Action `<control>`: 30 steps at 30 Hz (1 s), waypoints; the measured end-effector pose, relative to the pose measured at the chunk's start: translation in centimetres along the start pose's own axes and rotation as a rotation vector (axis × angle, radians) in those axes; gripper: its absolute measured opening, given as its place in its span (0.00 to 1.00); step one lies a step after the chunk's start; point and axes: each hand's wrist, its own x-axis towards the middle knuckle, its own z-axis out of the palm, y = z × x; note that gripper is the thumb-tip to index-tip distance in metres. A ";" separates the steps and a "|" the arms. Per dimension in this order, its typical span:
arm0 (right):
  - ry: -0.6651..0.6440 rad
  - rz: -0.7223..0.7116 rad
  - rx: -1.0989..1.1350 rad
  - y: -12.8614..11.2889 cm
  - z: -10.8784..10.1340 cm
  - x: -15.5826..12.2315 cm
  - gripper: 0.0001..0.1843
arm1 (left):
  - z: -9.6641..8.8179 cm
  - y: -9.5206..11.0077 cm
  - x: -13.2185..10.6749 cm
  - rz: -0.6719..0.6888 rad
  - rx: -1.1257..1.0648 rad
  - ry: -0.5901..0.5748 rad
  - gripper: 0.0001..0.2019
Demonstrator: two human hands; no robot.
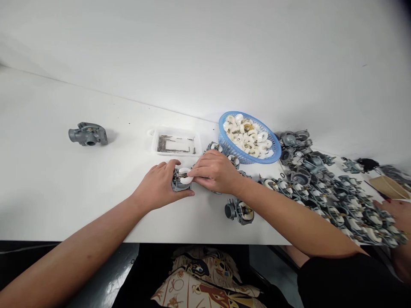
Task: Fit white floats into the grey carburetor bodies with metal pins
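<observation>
My left hand grips a grey metal carburetor body just above the white table, thumb on the near side. On top of that body sits a white float, curved like a horseshoe. The fingers of my right hand are pinched on the float's right side. Further carburetors with white floats lie partly hidden behind and under my right hand. One carburetor rests alone near the table's front edge, below my right forearm.
A clear plastic tray of thin metal pins stands behind my hands. Right of it is a blue basket full of white floats. Many carburetors crowd the right side. A single carburetor lies far left. Another person's hand shows at the right edge.
</observation>
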 end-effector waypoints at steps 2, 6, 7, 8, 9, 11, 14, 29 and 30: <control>0.012 -0.003 -0.003 -0.4 0.0 0.2 0.07 | 0.0 0.0 0.0 0.004 -0.006 0.000 0.42; -0.013 -0.055 -0.041 -0.9 -0.3 0.6 0.07 | -0.1 0.2 -0.1 -0.013 -0.015 -0.016 0.42; -0.035 -0.057 -0.051 -1.0 -0.4 0.7 0.08 | -0.2 0.3 -0.1 -0.020 -0.011 -0.021 0.42; -0.063 -0.052 -0.058 -1.1 -0.5 0.7 0.08 | -0.2 0.3 -0.1 -0.026 -0.007 -0.027 0.42; -0.093 -0.041 -0.061 -1.2 -0.6 0.7 0.09 | -0.2 0.3 0.0 -0.029 -0.006 -0.033 0.43; -0.143 -0.006 -0.058 -1.5 -0.8 0.6 0.11 | -0.2 0.3 0.0 -0.029 -0.016 -0.039 0.44; -0.186 0.052 -0.042 -2.1 -1.0 0.3 0.17 | -0.2 0.3 -0.1 -0.031 -0.032 -0.025 0.45; -0.216 0.324 0.057 -3.9 -1.1 1.3 0.17 | -0.5 0.0 -0.2 0.081 -0.041 0.009 0.32; -0.220 0.329 0.063 -3.8 -1.1 1.4 0.16 | -0.6 -0.1 -0.2 0.114 -0.044 -0.007 0.31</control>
